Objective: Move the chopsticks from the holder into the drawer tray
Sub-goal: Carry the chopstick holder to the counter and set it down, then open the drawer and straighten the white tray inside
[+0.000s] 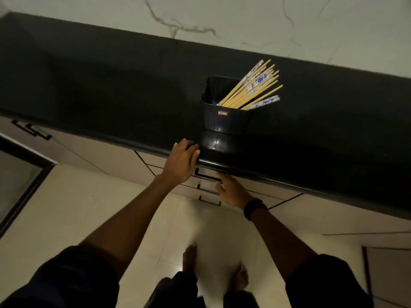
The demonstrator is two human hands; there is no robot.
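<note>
A glossy black countertop (111, 85) runs below a veined marble wall (244, 16); pale floor tiles (66, 207) lie beneath.

A single wide-angle camera worn on the person's head is looking forward and steeply down from high above the glossy black stone countertop (111, 85), taking it in closely from its rounded front edge back to the white veined marble wall (244, 14), with the pale tiled floor (66, 207) lying far below.
</note>
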